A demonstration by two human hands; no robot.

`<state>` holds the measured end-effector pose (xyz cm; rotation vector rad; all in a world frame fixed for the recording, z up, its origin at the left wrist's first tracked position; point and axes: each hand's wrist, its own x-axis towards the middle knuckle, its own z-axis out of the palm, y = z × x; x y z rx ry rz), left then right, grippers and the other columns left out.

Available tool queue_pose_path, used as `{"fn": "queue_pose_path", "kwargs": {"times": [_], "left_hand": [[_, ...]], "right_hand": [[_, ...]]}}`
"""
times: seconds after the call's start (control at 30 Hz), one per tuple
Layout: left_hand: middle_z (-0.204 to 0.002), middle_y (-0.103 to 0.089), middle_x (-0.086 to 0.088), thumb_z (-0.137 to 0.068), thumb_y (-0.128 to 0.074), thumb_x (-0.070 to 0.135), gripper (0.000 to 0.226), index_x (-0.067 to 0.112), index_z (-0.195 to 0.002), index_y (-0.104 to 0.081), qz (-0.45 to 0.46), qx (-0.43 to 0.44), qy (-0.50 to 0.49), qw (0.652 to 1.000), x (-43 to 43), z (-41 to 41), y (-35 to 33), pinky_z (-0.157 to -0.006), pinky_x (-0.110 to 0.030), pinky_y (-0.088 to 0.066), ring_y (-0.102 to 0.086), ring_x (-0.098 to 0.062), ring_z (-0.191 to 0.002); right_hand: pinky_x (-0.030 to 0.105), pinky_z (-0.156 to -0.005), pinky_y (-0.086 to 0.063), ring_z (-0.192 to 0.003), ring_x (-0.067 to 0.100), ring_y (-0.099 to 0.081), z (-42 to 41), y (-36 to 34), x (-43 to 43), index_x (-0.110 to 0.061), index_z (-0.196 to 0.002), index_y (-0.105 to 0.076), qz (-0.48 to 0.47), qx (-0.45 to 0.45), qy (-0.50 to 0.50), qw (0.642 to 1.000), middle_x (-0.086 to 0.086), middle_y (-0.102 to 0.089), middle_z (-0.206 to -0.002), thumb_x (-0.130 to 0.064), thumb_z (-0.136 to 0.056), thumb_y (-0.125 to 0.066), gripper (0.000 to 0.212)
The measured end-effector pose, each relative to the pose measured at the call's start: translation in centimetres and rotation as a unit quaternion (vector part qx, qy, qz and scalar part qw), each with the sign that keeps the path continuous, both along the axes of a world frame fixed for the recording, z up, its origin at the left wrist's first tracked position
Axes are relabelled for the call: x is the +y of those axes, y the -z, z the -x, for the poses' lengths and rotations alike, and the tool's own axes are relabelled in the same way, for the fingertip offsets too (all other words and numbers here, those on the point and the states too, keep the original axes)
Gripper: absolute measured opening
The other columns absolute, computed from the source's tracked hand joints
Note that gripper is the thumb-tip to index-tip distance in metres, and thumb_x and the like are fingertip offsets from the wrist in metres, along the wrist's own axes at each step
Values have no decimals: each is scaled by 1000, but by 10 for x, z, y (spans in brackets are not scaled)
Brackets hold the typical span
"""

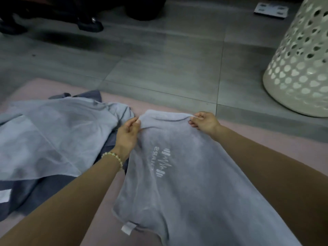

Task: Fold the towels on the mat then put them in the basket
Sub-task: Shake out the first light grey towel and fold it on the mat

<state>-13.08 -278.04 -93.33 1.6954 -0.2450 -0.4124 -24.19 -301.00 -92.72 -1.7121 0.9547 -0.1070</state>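
A light grey towel with a white logo point(186, 183) lies stretched over the pink mat point(266, 144) in front of me. My left hand point(128, 132) pinches its far left corner. Its far right corner is pinched by my right hand point(204, 121). The far edge sags a little between the two hands. To the left lies another light grey towel point(53, 135), crumpled, on top of a dark grey towel point(35, 192). The white perforated basket point(301, 59) stands on the floor at the far right.
Grey floor tiles point(159, 59) stretch beyond the mat. Dark furniture legs and feet point(88, 23) stand at the far left. A small white flat object point(271, 9) lies on the floor near the basket.
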Motion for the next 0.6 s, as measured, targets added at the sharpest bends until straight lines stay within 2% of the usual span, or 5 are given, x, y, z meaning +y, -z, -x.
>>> {"fn": "queue_pose_path", "kwargs": {"times": [0.07, 0.13, 0.23, 0.43, 0.6], "left_hand": [[-111, -54, -3, -95, -54, 15, 42, 2, -134, -45, -47, 7, 19, 999, 3, 1, 6, -79, -6, -45, -51, -12, -104], [-112, -52, 0, -92, -58, 14, 51, 6, -139, -39, -92, 11, 45, 995, 14, 8, 14, -79, -11, -41, -49, -9, -105], [-100, -53, 8, -86, -66, 16, 50, 8, -131, -45, -132, -40, 62, 988, 44, 23, 32, -79, -18, -41, -52, -1, -86], [-90, -50, 6, -71, -82, 26, 50, 15, -102, -44, -169, -69, 35, 983, 101, 76, 60, -75, -30, -47, -52, -15, -78], [-78, -57, -2, -67, -68, 67, 55, 15, -79, -56, -373, -39, 124, 919, 141, 101, 77, -70, -32, -47, -59, -27, -79]], "right_hand": [[12, -67, -46, -94, 18, -57, 4, 11, 8, -9, -120, -55, -29, -8, -4, 1000, 8, -59, -96, -10, -93, -57, 27], [17, -80, -45, -114, 25, -51, 15, 22, 21, -14, -143, -33, -65, -14, -26, 997, 10, -52, -124, -9, -93, -57, 56], [27, -85, -40, -113, 24, -48, 40, 34, 40, -15, -144, -31, -35, -14, -38, 999, 12, -38, -143, -9, -89, -63, 64], [6, -66, -43, -77, 3, -50, 132, 32, 112, -11, -112, -55, 17, -28, -121, 992, 3, -55, -107, -6, -79, -73, 38], [8, -64, -44, -64, -3, -54, 185, 35, 183, -24, -92, -62, -9, 48, -227, 973, -8, -61, -83, -25, -72, -81, 28]]}}
